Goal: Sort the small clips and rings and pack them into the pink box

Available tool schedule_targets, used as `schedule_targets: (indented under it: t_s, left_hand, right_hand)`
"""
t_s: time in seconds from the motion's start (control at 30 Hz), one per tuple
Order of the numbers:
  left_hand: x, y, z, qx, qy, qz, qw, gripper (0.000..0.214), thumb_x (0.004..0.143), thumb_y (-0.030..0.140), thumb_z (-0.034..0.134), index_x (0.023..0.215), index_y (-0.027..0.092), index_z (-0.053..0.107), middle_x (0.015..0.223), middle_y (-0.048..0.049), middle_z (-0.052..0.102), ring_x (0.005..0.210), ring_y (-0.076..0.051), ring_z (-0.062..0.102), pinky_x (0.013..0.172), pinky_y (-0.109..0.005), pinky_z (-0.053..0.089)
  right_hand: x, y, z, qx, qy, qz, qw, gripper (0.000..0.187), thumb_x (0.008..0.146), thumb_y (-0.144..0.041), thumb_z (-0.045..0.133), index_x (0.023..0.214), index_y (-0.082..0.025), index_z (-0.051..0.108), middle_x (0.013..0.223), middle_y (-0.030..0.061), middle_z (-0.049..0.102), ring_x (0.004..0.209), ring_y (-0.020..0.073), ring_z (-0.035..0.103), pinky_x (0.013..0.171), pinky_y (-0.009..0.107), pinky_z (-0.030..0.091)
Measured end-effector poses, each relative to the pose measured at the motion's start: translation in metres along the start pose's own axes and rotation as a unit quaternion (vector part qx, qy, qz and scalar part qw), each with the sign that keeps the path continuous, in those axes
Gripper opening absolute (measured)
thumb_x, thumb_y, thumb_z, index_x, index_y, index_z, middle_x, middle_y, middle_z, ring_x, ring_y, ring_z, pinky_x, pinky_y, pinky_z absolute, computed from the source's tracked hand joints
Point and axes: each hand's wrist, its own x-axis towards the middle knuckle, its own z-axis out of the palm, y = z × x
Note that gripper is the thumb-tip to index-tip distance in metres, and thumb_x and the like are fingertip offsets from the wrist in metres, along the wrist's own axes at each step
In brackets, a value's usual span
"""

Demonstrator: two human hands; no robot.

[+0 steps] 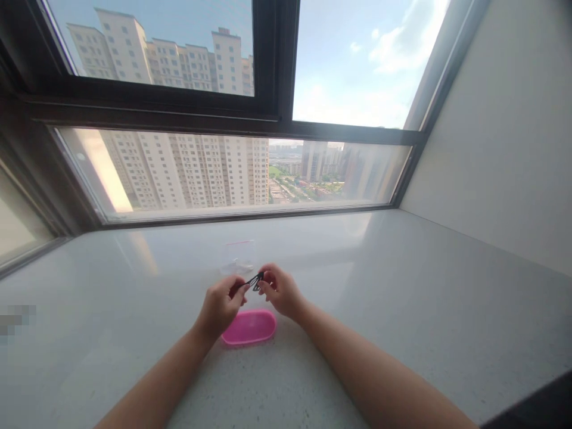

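Observation:
Between my two hands, above the white ledge [313,369], are thin black hair clips [255,281] with open, loop-like frames. My left hand [226,302] pinches their left end between thumb and fingers. At the other end my right hand [279,291] grips them with its fingers curled. Fingers cover part of the clips, so how many there are I cannot tell. Just below my hands sits a pink oval tray [250,329], its left edge partly behind my left hand. Beyond my hands lies a clear zip bag [239,253] with a pink line along its top.
A dark-framed window [272,113] rises behind the ledge, with tall buildings outside. On the right a plain wall [504,161] meets the ledge. At the far left edge is a blurred-out patch [15,320]. Something dark [536,405] shows at the lower right corner.

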Motion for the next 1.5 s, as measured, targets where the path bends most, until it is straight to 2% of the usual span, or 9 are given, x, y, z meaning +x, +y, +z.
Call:
schedule_targets:
  t_s: [0.13,0.3,0.5,0.6,0.7,0.93,1.2,1.37,1.5]
  left_hand:
    - [0.002,-0.004,0.002,0.004,-0.011,0.002,1.0,0.016,0.081,0.03,0.052,0.075,0.018,0.061,0.064,0.0003,0.062,0.057,-0.012,0.057,0.051,-0.02,0.043]
    - [0.005,-0.011,0.001,-0.012,0.02,0.013,1.0,0.016,0.079,0.031,0.054,0.076,0.018,0.063,0.096,-0.0072,0.064,0.08,-0.018,0.062,0.06,-0.024,0.05]
    - [0.004,-0.013,0.0,-0.142,-0.038,-0.076,0.986,0.014,0.075,0.031,0.061,0.076,0.017,0.06,0.064,-0.0014,0.066,0.064,-0.017,0.065,0.058,-0.025,0.051]
    - [0.012,-0.013,-0.007,-0.189,-0.002,-0.124,0.974,0.017,0.069,0.03,0.068,0.075,0.016,0.062,0.059,-0.0006,0.066,0.057,-0.016,0.064,0.053,-0.024,0.051]
    - [0.025,-0.02,-0.022,-0.209,0.07,-0.229,0.948,0.024,0.061,0.029,0.074,0.076,0.012,0.066,0.057,-0.0027,0.067,0.052,-0.015,0.064,0.05,-0.024,0.053]
    - [0.052,-0.054,-0.044,-0.201,0.161,-0.276,0.926,0.021,0.059,0.024,0.074,0.073,0.009,0.067,0.054,-0.0037,0.067,0.05,-0.013,0.064,0.055,-0.024,0.056]
    - [0.063,-0.053,-0.036,-0.143,0.159,-0.239,0.947,0.027,0.066,0.028,0.069,0.084,0.007,0.066,0.068,-0.0102,0.071,0.066,-0.02,0.069,0.063,-0.029,0.058]
    - [0.047,-0.045,-0.039,-0.025,0.142,-0.177,0.974,0.031,0.069,0.039,0.063,0.085,0.013,0.066,0.062,-0.005,0.067,0.052,-0.019,0.064,0.048,-0.029,0.052]
    - [0.039,-0.045,-0.041,0.071,0.109,-0.08,0.988,0.025,0.066,0.035,0.064,0.085,0.019,0.067,0.081,-0.0054,0.067,0.059,-0.017,0.059,0.063,-0.031,0.05]
  right_hand:
    - [0.001,-0.003,0.007,0.084,0.027,0.021,0.996,0.01,0.077,-0.022,0.053,0.085,-0.016,0.055,0.066,0.0002,0.059,0.061,0.0129,0.061,0.049,0.022,0.051]
    - [0.003,-0.006,0.009,0.147,0.039,0.053,0.987,0.011,0.073,-0.023,0.06,0.08,-0.014,0.061,0.064,0.0027,0.063,0.058,0.0135,0.062,0.049,0.023,0.05]
    - [0.005,-0.008,0.01,0.227,0.015,0.074,0.971,0.018,0.07,-0.027,0.065,0.08,-0.012,0.063,0.064,0.0026,0.063,0.058,0.0144,0.062,0.056,0.028,0.053]
    - [0.007,-0.006,0.009,0.255,0.015,0.09,0.963,0.031,0.067,-0.028,0.068,0.093,-0.014,0.06,0.076,0.0041,0.065,0.064,0.0153,0.064,0.055,0.028,0.053]
    - [0.009,0.0,0.006,0.246,0.031,0.108,0.963,0.037,0.065,-0.028,0.068,0.098,-0.015,0.056,0.081,0.0044,0.063,0.061,0.0141,0.063,0.045,0.023,0.049]
    - [0.011,0.007,0.001,0.214,0.045,0.12,0.968,0.031,0.067,-0.022,0.059,0.096,-0.016,0.049,0.069,-0.0012,0.059,0.044,0.0089,0.055,0.031,0.015,0.035]
    - [0.011,0.011,-0.001,0.179,0.054,0.112,0.976,0.031,0.069,-0.022,0.054,0.099,-0.018,0.045,0.071,-0.0016,0.056,0.044,0.009,0.054,0.031,0.016,0.032]
    - [0.012,0.015,-0.013,0.02,0.086,0.072,0.993,0.021,0.073,-0.024,0.054,0.093,-0.017,0.052,0.069,-0.002,0.055,0.049,0.008,0.05,0.043,0.019,0.04]
    - [0.006,0.002,-0.018,-0.129,-0.012,-0.029,0.991,0.019,0.072,-0.033,0.063,0.081,-0.016,0.061,0.076,0.0033,0.059,0.065,0.012,0.054,0.059,0.024,0.044]
